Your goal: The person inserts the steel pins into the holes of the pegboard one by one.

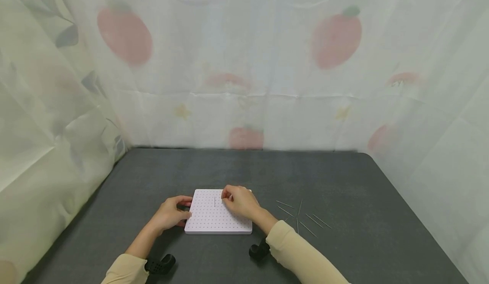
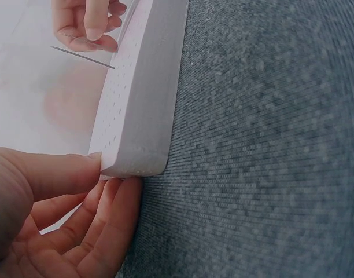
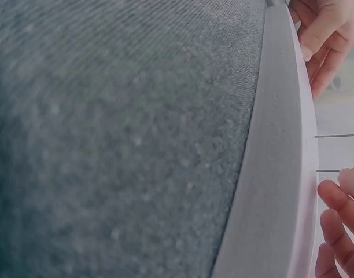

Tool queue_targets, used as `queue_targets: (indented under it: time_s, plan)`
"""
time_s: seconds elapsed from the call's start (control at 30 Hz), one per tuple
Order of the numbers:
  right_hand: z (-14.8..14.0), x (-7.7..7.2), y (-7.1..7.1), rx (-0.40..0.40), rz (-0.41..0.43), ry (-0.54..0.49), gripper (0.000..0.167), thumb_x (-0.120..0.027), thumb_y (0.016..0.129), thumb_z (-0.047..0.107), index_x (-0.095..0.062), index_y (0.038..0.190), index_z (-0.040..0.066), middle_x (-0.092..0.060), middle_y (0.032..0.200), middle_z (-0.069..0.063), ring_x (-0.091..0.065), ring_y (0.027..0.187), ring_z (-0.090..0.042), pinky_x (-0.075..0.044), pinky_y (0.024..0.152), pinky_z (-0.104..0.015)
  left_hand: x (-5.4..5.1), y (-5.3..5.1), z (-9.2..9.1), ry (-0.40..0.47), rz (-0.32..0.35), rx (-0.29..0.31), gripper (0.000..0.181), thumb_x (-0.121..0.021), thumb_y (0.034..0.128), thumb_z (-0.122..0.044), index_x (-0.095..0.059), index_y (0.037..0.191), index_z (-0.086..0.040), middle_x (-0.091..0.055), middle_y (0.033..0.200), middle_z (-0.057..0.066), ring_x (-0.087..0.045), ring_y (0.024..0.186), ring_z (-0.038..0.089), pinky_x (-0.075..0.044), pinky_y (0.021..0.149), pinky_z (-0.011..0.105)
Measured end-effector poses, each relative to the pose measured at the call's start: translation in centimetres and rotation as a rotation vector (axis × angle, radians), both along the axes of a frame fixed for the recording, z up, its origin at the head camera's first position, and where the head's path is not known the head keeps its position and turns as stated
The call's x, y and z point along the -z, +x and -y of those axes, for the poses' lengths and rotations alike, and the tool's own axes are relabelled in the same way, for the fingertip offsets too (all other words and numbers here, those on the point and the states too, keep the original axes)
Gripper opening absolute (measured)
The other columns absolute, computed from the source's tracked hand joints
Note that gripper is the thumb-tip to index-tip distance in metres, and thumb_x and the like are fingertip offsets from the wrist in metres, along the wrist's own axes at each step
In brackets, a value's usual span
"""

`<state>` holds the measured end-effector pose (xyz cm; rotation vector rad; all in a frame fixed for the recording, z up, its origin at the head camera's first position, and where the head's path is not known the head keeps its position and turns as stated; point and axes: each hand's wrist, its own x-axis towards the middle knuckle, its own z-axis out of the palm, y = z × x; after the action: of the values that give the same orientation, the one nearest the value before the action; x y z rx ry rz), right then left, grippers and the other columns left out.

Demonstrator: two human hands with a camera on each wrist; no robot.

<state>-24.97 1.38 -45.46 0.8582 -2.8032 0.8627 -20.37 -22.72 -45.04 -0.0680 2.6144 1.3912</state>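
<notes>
A white board (image 1: 217,220) with rows of small holes lies flat on the dark table. My left hand (image 1: 170,212) holds its left edge, thumb on the top surface and fingers at the side, as the left wrist view also shows. One thin metal pin (image 1: 214,202) stands upright in the board; in the left wrist view this pin (image 2: 83,57) rises just short of the other hand. Over the board's upper part, my right hand (image 1: 240,200) pinches a second pin (image 3: 327,171) between thumb and index finger, its lower end at the board's surface.
Several loose metal pins (image 1: 307,229) lie scattered on the dark table (image 1: 344,190) to the right of the board. Patterned curtains (image 1: 244,63) hang behind the table and at both sides. Black wrist devices (image 1: 160,265) sit by each sleeve.
</notes>
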Motion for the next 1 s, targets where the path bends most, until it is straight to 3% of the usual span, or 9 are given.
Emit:
queue_targets:
  time_s: [0.1, 0.33, 0.5, 1.0]
  plan:
    - [-0.2, -0.2, 0.1, -0.003, 0.032, 0.003, 0.006, -0.064, 0.093, 0.016, -0.069, 0.096, 0.015, -0.071, 0.087, 0.001, -0.056, 0.074, -0.004, -0.043, 0.065, -0.016, 0.1, 0.0, 0.0, 0.007, 0.002, 0.001, 0.053, -0.068, 0.0818, 0.001, -0.054, 0.133, 0.007, -0.062, 0.121, 0.022, -0.066, 0.081, 0.015, -0.061, 0.065, 0.037]
    - [-1.3, -0.6, 0.4, -0.037, -0.025, -0.010, 0.005, -0.065, 0.090, 0.012, -0.067, 0.094, 0.014, -0.071, 0.086, 0.000, -0.057, 0.074, -0.007, -0.044, 0.064, -0.018, 0.0, 0.0, 0.0, 0.005, 0.004, 0.001, 0.053, -0.068, 0.0818, 0.001, -0.053, 0.132, 0.007, -0.061, 0.121, 0.023, -0.065, 0.081, 0.015, -0.061, 0.065, 0.036]
    - [-2.2, -0.7, 0.4, -0.025, 0.002, -0.001, 0.006, -0.065, 0.091, 0.014, -0.068, 0.096, 0.016, -0.071, 0.088, 0.001, -0.059, 0.077, -0.007, -0.045, 0.067, -0.018, -0.1, 0.0, 0.0, 0.007, 0.005, 0.006, 0.053, -0.068, 0.0816, 0.001, -0.054, 0.132, 0.007, -0.062, 0.122, 0.023, -0.065, 0.082, 0.015, -0.061, 0.065, 0.037]
    - [-5.8, -1.4, 0.3, -0.012, -0.031, 0.027, 0.007, -0.066, 0.091, 0.013, -0.068, 0.098, 0.013, -0.070, 0.090, 0.002, -0.063, 0.081, -0.012, -0.049, 0.069, -0.023, -0.1, 0.1, 0.2, 0.006, -0.004, 0.013, 0.054, -0.067, 0.0815, 0.002, -0.053, 0.133, 0.008, -0.061, 0.121, 0.024, -0.066, 0.081, 0.016, -0.061, 0.065, 0.037]
